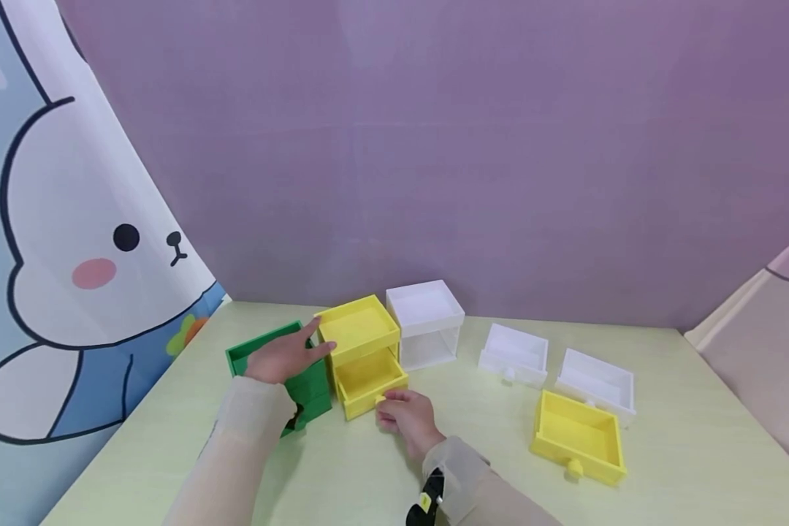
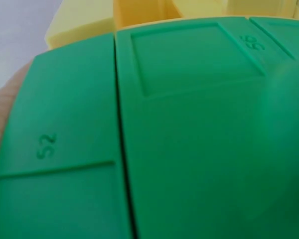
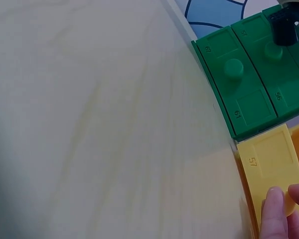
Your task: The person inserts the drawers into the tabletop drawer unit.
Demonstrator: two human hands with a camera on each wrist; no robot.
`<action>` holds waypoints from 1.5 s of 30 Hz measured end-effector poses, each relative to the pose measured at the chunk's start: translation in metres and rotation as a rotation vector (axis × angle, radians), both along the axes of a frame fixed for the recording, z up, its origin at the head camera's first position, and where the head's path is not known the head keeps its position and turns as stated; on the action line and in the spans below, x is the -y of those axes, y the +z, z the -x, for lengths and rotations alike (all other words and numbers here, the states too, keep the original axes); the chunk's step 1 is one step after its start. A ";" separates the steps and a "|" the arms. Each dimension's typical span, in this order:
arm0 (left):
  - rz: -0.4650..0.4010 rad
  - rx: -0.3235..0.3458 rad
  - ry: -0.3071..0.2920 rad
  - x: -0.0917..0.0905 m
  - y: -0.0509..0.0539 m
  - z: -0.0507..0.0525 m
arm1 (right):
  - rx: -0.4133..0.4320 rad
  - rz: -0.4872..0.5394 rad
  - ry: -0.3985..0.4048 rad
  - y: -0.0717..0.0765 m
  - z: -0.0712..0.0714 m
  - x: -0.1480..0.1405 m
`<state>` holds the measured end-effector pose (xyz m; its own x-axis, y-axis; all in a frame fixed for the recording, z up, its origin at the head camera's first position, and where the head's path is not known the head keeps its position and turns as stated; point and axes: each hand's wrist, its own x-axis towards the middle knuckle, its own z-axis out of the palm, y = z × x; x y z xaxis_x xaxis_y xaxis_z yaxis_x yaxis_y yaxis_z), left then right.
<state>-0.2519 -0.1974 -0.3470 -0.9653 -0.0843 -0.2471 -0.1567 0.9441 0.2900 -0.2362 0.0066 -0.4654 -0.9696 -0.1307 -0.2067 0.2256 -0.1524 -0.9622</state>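
Observation:
A yellow drawer cabinet (image 1: 360, 326) stands with its lower drawer (image 1: 370, 378) pulled partly out. My right hand (image 1: 413, 420) pinches that drawer's round knob; in the right wrist view, thumb and fingertips meet at the knob (image 3: 289, 203). With index finger and thumb spread, my left hand (image 1: 286, 356) rests at the cabinet's upper left edge; its other fingers are hidden. Under the left wrist is a green drawer cabinet (image 1: 315, 391), whose drawer fronts (image 2: 189, 129) fill much of the left wrist view.
A white cabinet frame (image 1: 427, 310) without drawers stands right of the yellow cabinet. Two white drawers (image 1: 514, 352) and a loose yellow drawer (image 1: 578, 435) lie farther right on the table (image 1: 342, 482). A purple cloth wall (image 1: 434, 161) rises behind.

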 end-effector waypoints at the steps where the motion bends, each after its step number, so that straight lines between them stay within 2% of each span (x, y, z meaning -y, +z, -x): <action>1: 0.002 -0.001 0.000 0.000 0.000 0.000 | 0.000 0.002 -0.001 0.000 0.001 0.000; 12: -0.003 0.007 0.008 -0.001 0.001 0.001 | 0.004 0.016 -0.009 -0.003 0.006 0.003; 27: 0.003 0.014 0.024 -0.003 0.002 -0.002 | -0.012 0.018 -0.049 0.002 0.008 0.010; 35: -0.006 0.017 0.013 -0.004 0.001 0.001 | -0.080 -0.096 -0.058 0.003 0.014 0.011; 40: -0.004 0.018 0.011 -0.004 0.000 0.003 | -0.081 -0.121 -0.042 0.004 0.018 0.012; 45: -0.005 0.023 0.010 -0.005 0.000 0.004 | -0.080 -0.108 -0.062 0.002 0.023 0.015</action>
<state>-0.2555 -0.1924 -0.3471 -0.9584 -0.0923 -0.2700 -0.1726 0.9410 0.2912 -0.2588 -0.0084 -0.4635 -0.9891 -0.0509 -0.1381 0.1410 -0.0588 -0.9883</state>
